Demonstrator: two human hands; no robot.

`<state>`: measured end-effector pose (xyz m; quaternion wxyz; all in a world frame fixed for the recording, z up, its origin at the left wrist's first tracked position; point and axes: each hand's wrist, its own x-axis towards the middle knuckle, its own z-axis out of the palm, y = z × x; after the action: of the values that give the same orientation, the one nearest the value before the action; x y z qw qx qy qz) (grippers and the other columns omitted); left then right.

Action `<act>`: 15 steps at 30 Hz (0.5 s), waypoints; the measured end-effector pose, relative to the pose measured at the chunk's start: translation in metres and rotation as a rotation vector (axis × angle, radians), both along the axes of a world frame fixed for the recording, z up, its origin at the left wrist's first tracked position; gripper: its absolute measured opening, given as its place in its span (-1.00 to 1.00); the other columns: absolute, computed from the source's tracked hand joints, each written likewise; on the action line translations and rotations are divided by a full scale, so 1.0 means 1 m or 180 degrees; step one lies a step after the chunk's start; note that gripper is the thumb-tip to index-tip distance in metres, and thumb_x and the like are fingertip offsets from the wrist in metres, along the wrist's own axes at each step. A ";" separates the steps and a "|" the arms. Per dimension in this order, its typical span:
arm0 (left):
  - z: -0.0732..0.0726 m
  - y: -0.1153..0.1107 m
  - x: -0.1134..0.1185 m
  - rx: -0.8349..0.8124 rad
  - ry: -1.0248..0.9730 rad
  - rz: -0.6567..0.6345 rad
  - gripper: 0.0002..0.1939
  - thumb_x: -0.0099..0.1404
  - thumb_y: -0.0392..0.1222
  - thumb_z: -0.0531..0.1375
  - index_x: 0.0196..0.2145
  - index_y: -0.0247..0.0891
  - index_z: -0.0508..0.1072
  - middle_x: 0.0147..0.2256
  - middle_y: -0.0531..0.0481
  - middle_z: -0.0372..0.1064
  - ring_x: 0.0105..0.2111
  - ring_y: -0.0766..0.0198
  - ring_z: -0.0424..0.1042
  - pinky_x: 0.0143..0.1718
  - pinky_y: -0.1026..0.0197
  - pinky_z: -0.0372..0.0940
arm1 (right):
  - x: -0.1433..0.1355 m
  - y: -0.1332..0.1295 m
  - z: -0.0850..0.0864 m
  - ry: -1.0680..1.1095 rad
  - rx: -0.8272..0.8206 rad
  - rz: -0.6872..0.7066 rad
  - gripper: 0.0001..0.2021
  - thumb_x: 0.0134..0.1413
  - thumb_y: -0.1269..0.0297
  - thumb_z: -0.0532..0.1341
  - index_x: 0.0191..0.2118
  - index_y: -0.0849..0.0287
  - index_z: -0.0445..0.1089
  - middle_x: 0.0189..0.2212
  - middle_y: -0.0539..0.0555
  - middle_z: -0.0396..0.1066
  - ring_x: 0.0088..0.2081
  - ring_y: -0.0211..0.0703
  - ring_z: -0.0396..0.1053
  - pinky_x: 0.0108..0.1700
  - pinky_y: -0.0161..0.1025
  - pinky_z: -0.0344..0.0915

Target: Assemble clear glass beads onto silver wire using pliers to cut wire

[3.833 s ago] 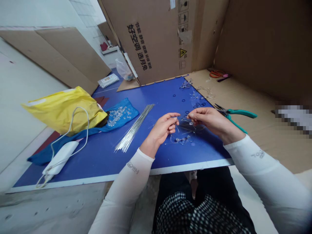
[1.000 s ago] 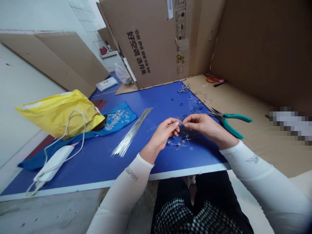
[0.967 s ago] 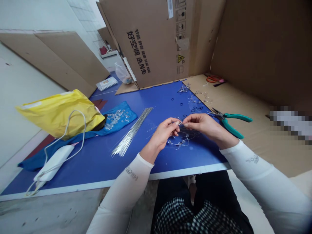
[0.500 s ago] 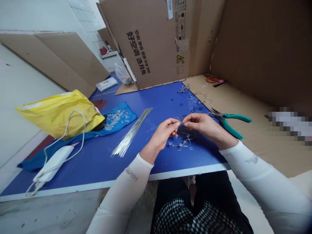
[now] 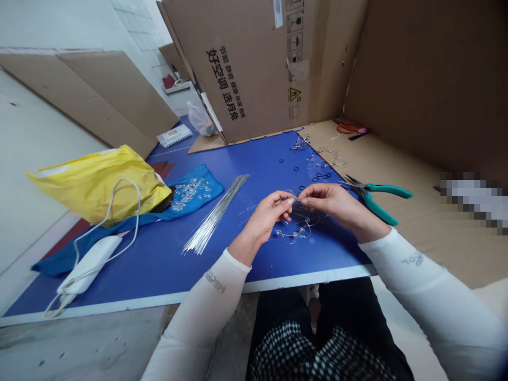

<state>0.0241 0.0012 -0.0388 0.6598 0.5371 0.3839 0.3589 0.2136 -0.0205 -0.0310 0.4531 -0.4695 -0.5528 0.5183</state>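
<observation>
My left hand (image 5: 273,212) pinches a thin wire between thumb and fingertips. Close beside it, my right hand (image 5: 328,203) is closed in a pinch at the same wire, the fingertips of both hands almost meeting. Below them a loop of wire with several clear beads (image 5: 296,234) hangs or rests just over the blue table; which of the two I cannot tell. The exact spot gripped is too small to make out. Loose thin wires lie under my right hand. Right of that hand are long-nose pliers (image 5: 370,197) with green handles, their jaws apart.
Left of my hands lies a bundle of straight wires (image 5: 217,214). Clear beads (image 5: 190,193) sit on a blue cloth (image 5: 214,185) beside a yellow bag (image 5: 99,185) and a white power strip (image 5: 89,264). Black rings (image 5: 319,175), beaded wire pieces (image 5: 327,157), scissors (image 5: 348,127) and cardboard walls (image 5: 262,69) stand beyond.
The view has shifted very slightly. My hands keep their pinch on the wire in nearly the same place, with a small gap now showing between the fingertips.
</observation>
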 end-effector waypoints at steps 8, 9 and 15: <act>0.001 -0.001 -0.001 -0.0038 -0.0064 0.0005 -0.79 0.23 -0.14 0.31 -0.23 -0.29 0.45 -0.46 0.12 0.31 -0.51 0.45 0.28 -0.37 0.30 0.26 | 0.000 -0.001 0.002 0.0110 -0.0002 0.0084 -0.82 -0.14 0.20 0.36 -0.39 0.19 0.50 -0.51 -0.01 0.42 -0.47 -0.27 0.27 -0.34 -0.23 0.21; 0.000 -0.001 -0.001 -0.0052 -0.0084 0.0001 -0.79 0.23 -0.14 0.31 -0.23 -0.29 0.45 -0.46 0.12 0.31 -0.51 0.45 0.28 -0.37 0.30 0.27 | 0.000 -0.001 0.003 0.0129 -0.0001 0.0096 -0.82 -0.13 0.20 0.35 -0.40 0.19 0.50 -0.51 -0.01 0.42 -0.47 -0.27 0.26 -0.34 -0.23 0.20; -0.001 0.000 -0.001 -0.0109 -0.0176 0.0001 -0.82 0.24 -0.18 0.29 -0.22 -0.29 0.45 -0.47 0.12 0.31 -0.51 0.45 0.28 -0.36 0.30 0.28 | 0.000 -0.001 0.004 0.0143 -0.0017 0.0105 -0.82 -0.10 0.20 0.35 -0.39 0.19 0.49 -0.52 -0.02 0.41 -0.47 -0.28 0.25 -0.33 -0.22 0.19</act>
<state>0.0234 0.0008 -0.0395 0.6792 0.5155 0.3718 0.3671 0.2141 -0.0219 -0.0274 0.4555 -0.4498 -0.5488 0.5376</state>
